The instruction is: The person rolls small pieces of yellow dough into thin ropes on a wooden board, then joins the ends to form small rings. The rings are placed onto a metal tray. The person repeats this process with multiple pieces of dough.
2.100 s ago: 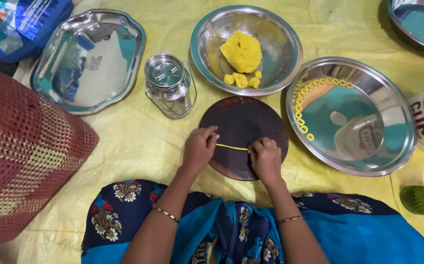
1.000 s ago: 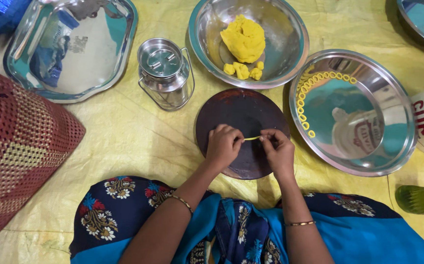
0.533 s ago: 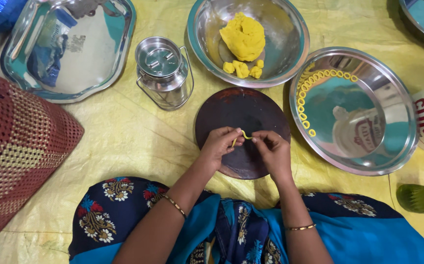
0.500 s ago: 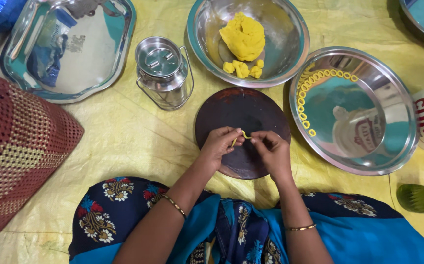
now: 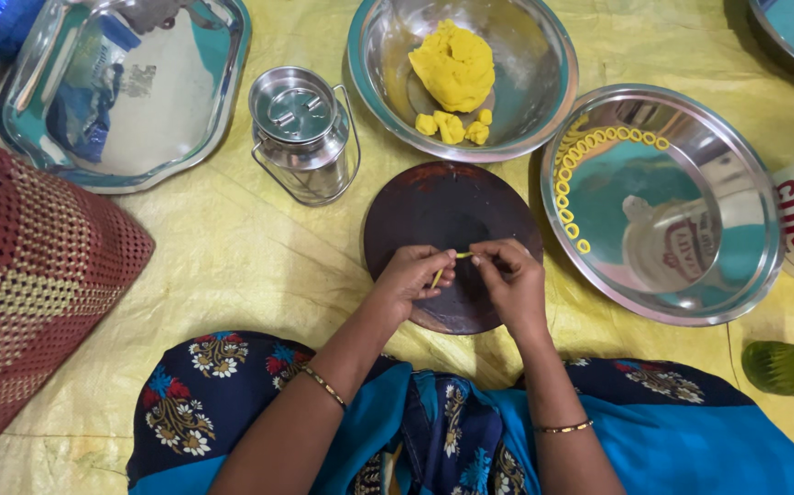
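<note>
Big steel plate [image 5: 745, 275] on the right has small yellow dough rings [image 5: 565, 188] along its rim, and the bowl [image 5: 543, 101] up top holds the dough lump [image 5: 453, 64]. Over the dark round board [image 5: 443, 206], left hand [image 5: 406, 280] and right hand [image 5: 509, 280] each pinch one end of a thin yellow dough strip [image 5: 440, 269], which bends between their fingertips.

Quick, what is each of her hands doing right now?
Left hand: closed, pinching one end of a thin yellow dough strip.
Right hand: closed, pinching the other end.

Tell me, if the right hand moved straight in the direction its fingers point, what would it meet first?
The right hand points left, so it would probably meet the left hand first; both pinch the yellow dough strip.
</note>
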